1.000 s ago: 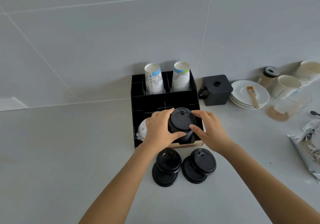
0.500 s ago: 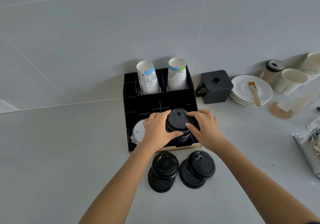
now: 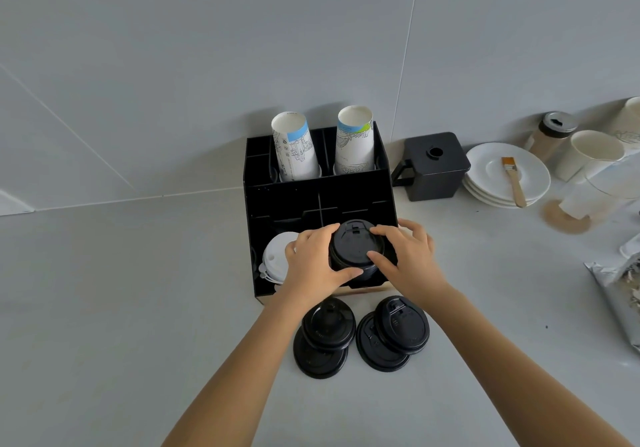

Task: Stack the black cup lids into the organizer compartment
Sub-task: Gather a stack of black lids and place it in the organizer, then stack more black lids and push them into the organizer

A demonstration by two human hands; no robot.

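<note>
A stack of black cup lids [image 3: 355, 249] sits in the front right compartment of the black organizer [image 3: 294, 200]. My left hand [image 3: 313, 266] grips the stack from the left and my right hand [image 3: 410, 259] grips it from the right. On the counter in front lie two small piles of black lids: the left pile [image 3: 327, 337] and the right pile [image 3: 394, 334], each with two overlapping lids. White lids [image 3: 275, 259] fill the front left compartment, partly hidden by my left hand.
Two printed paper cups [image 3: 355, 140] stand upside down in the organizer's back row. To the right are a black square container [image 3: 433, 166], stacked white plates [image 3: 491, 176] with a brush [image 3: 514, 181], a shaker jar [image 3: 552, 133], paper cups and a foil bag [image 3: 620, 294].
Both hands have stayed around the lid stack, which has sunk slightly lower into the compartment. The loose lids on the counter have not moved.
</note>
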